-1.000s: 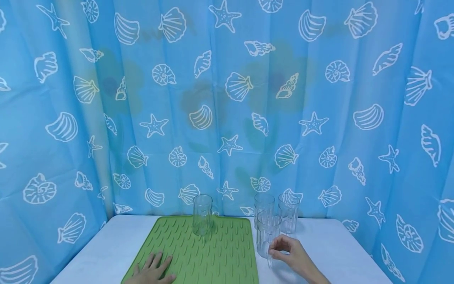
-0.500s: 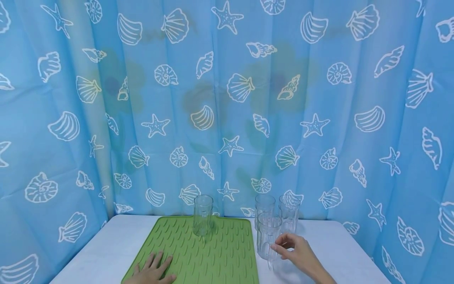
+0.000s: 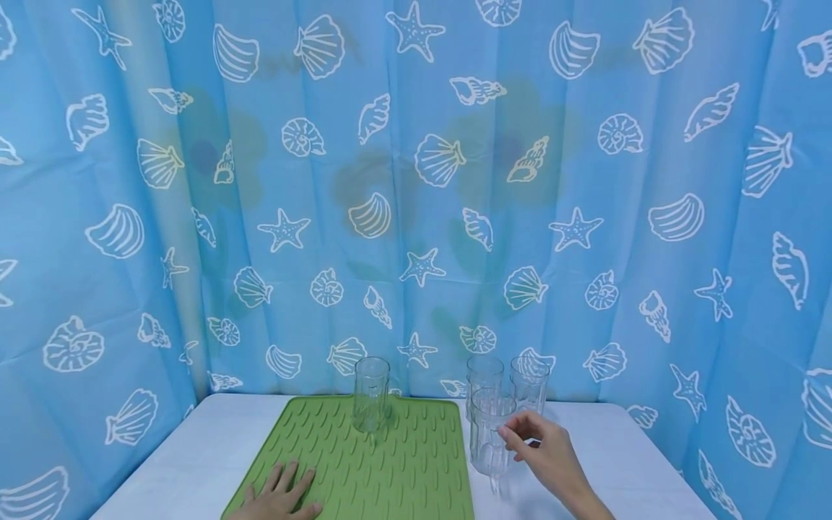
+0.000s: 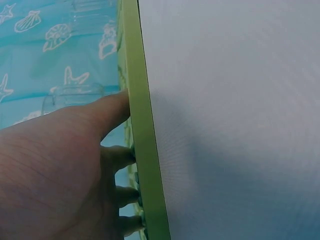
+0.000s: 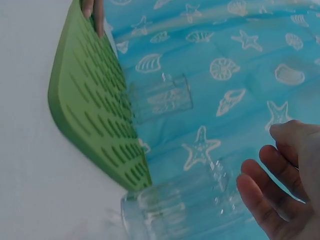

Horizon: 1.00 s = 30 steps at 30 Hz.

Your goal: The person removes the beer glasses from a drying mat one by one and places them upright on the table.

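My left hand point(image 3: 276, 497) rests on the front left of the green ridged mat point(image 3: 390, 469), fingers spread. In the left wrist view, its fingertips touch the mat's top point(image 4: 142, 150). My right hand point(image 3: 544, 449) is beside the front clear glass mug point(image 3: 487, 440) on the white table. In the right wrist view, the right hand point(image 5: 285, 175) has loosely bent fingers, apart from that glass mug point(image 5: 175, 210), and holds nothing. Another clear glass point(image 3: 371, 397) stands upright near the back of the mat.
Two more clear glasses, one at the back left point(image 3: 484, 370) and one at the back right point(image 3: 531, 390), stand behind the front mug, close together. A blue curtain point(image 3: 416, 217) with white shells hangs behind and beside the white table point(image 3: 611, 448).
My right hand has moved slightly up and right, away from the low handle of the front mug toward its upper side. The left hand and the glasses stay in place.
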Available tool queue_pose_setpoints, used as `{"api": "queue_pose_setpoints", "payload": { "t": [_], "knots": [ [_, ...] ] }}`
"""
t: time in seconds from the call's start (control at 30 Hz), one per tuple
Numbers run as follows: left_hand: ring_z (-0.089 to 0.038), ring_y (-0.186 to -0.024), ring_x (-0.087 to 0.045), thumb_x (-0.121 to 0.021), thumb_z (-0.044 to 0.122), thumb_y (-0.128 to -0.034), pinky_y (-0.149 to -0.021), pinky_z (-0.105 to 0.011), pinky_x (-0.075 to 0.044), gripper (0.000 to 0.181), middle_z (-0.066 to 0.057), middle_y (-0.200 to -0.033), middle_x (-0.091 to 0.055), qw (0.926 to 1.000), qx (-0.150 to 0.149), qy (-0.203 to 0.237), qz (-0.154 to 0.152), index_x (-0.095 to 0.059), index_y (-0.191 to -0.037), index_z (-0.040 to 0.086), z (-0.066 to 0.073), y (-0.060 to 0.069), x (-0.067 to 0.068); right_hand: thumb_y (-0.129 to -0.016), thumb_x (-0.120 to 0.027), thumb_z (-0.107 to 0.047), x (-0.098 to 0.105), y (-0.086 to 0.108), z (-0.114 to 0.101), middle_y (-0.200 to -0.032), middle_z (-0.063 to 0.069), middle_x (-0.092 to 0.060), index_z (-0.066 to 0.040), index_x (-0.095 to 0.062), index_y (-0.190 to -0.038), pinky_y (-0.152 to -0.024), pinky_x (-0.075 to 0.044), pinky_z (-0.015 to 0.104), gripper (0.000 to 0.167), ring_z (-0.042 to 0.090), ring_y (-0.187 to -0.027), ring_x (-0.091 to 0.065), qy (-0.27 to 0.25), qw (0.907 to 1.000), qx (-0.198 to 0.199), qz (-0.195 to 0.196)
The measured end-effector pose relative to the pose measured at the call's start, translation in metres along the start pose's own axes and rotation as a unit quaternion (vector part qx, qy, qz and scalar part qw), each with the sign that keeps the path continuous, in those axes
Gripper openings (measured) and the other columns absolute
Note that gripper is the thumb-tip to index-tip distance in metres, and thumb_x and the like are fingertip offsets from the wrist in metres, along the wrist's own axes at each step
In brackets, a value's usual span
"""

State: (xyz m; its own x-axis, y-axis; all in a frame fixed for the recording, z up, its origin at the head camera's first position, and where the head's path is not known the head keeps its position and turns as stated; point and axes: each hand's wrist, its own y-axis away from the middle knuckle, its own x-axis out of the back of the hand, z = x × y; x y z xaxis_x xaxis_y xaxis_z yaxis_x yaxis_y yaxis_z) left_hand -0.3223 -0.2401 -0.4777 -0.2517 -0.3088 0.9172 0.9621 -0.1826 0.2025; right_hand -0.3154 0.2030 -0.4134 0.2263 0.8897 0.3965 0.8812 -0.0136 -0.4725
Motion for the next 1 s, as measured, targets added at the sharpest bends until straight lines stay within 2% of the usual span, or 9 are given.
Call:
{"api": "queue_pose_setpoints", "payload": {
  "t": [0.13, 0.37, 0.57, 0.77, 1.0],
  "knots": [
    [-0.053, -0.144, -0.022, -0.048, 0.067, -0.0904, -0.108, -0.086, -0.008, 0.080, -0.023, -0.155, -0.032, 1.0000, 0.001, -0.002, 0.000, -0.044, -0.148, 0.011, 0.000, 0.002, 0.001, -0.090, -0.072, -0.020, -0.004, 0.002, -0.007, -0.079, 0.003, -0.069, -0.012, -0.066, -0.088, -0.051, -0.061, 0.025, 0.010, 0.008, -0.064, -0.065, -0.026, 0.9991, 0.031, -0.011],
    [-0.053, -0.143, -0.022, -0.050, 0.063, -0.0913, -0.107, -0.086, -0.006, 0.078, -0.024, -0.155, -0.033, 1.0000, 0.000, 0.000, 0.007, -0.044, -0.147, 0.010, 0.000, 0.007, 0.003, -0.093, -0.069, -0.022, -0.019, 0.004, -0.016, -0.081, 0.005, -0.070, -0.011, -0.065, -0.092, -0.053, -0.062, 0.027, 0.012, 0.008, -0.065, -0.065, -0.035, 0.9950, 0.032, -0.088],
    [-0.052, -0.145, -0.021, -0.049, 0.065, -0.0908, -0.109, -0.085, -0.007, 0.079, -0.023, -0.156, -0.032, 1.0000, 0.002, 0.000, -0.002, -0.042, -0.149, 0.012, 0.004, 0.007, 0.005, -0.093, -0.068, -0.027, -0.035, 0.006, -0.027, -0.079, 0.007, -0.069, -0.010, -0.064, -0.092, -0.054, -0.063, 0.028, 0.017, 0.007, -0.063, -0.064, -0.061, 0.9878, 0.051, -0.134],
    [-0.052, -0.145, -0.020, -0.049, 0.063, -0.0921, -0.109, -0.085, -0.007, 0.078, -0.023, -0.156, -0.031, 1.0000, 0.000, -0.002, -0.004, -0.042, -0.149, 0.011, 0.003, 0.005, 0.003, -0.094, -0.067, -0.024, -0.055, 0.001, -0.031, -0.078, 0.010, -0.069, -0.009, -0.065, -0.093, -0.053, -0.063, 0.030, 0.015, 0.004, -0.062, -0.064, -0.076, 0.9798, 0.075, -0.169],
    [-0.052, -0.145, -0.020, -0.049, 0.062, -0.0924, -0.108, -0.086, -0.007, 0.077, -0.023, -0.155, -0.031, 1.0000, -0.003, -0.004, -0.005, -0.042, -0.149, 0.011, 0.004, 0.003, 0.002, -0.095, -0.066, -0.023, -0.072, -0.008, -0.029, -0.081, 0.010, -0.070, -0.007, -0.067, -0.097, -0.052, -0.063, 0.033, 0.016, 0.005, -0.062, -0.064, -0.085, 0.9758, 0.073, -0.188]
  ]
}}
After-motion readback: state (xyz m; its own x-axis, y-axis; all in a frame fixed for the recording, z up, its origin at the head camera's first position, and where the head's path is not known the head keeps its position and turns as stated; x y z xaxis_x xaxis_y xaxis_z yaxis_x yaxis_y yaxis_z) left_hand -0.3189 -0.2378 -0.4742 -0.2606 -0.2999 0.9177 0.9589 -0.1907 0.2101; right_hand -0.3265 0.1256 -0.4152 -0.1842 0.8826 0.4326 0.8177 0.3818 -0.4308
